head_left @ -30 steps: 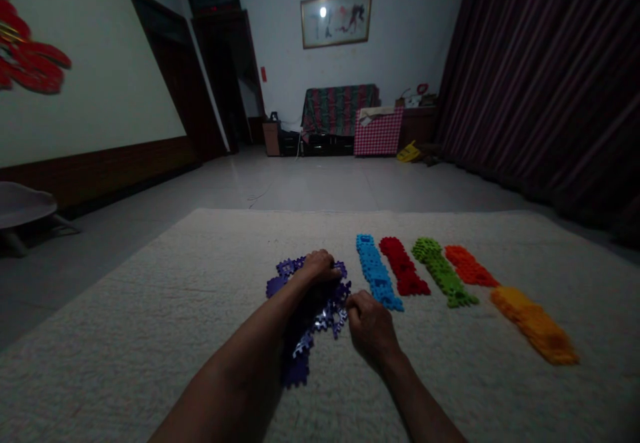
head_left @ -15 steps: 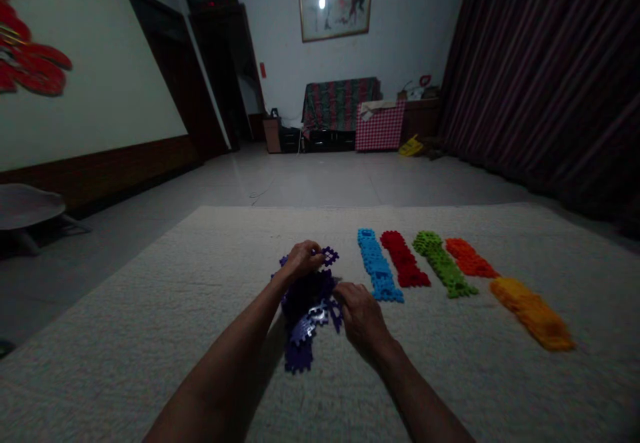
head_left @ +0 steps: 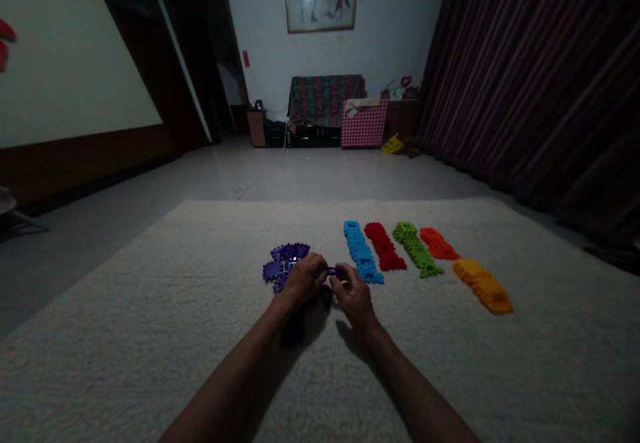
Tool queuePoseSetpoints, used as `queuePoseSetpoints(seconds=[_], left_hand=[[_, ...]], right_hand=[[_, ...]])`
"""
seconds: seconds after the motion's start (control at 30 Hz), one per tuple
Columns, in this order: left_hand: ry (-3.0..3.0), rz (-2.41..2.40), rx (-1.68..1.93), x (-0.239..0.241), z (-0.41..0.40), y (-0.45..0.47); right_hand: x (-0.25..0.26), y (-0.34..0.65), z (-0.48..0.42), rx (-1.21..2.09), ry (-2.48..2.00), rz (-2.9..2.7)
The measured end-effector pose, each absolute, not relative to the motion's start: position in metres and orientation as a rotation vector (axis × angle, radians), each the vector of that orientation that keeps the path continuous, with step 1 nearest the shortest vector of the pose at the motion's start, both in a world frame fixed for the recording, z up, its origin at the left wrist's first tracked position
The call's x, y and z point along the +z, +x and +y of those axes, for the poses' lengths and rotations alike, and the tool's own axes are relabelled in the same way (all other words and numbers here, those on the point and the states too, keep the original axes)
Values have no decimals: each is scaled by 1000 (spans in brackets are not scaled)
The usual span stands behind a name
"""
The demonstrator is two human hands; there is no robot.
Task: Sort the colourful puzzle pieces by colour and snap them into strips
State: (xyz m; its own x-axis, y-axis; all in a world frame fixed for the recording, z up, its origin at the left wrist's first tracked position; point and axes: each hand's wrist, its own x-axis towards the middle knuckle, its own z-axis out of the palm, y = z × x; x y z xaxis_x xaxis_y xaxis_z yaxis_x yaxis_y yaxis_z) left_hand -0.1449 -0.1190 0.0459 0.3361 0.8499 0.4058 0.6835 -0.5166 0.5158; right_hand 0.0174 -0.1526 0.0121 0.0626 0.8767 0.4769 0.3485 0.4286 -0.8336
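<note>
My left hand [head_left: 305, 276] and my right hand [head_left: 351, 291] meet over a cream rug [head_left: 150, 336], both pinched on a small purple puzzle piece [head_left: 334, 271] held between them. Just beyond my left hand lies a loose pile of purple pieces [head_left: 283, 261]; more dark purple pieces sit in shadow under my left wrist. To the right of my hands lie joined strips of pieces side by side: blue [head_left: 361, 251], red [head_left: 384, 246], green [head_left: 417, 249], orange-red [head_left: 439, 243] and yellow-orange [head_left: 483, 286].
Bare grey floor [head_left: 300, 173] stretches beyond the rug to a cloth-covered sofa [head_left: 326, 100] and a checkered box [head_left: 363, 123] by the far wall. Dark curtains [head_left: 540, 83] run along the right side. A dark doorway [head_left: 200, 63] stands at the back left.
Both hands rose from the purple pile and came together on one purple piece. The view has turned a little to the right and pulled back, so the strips look smaller.
</note>
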Motion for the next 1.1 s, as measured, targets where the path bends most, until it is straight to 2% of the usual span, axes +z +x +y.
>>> queuePoseSetpoints(seconds=[0.3, 0.57, 1.1], left_hand=[[2382, 1098, 858, 12, -151, -93], [2327, 1025, 947, 1, -164, -96], [2639, 1407, 617, 5, -153, -121]], right_hand=[[5, 81, -182, 373, -1239, -1683], [2, 93, -203, 391, -1207, -1906], [5, 75, -206, 220, -1284, -2091]])
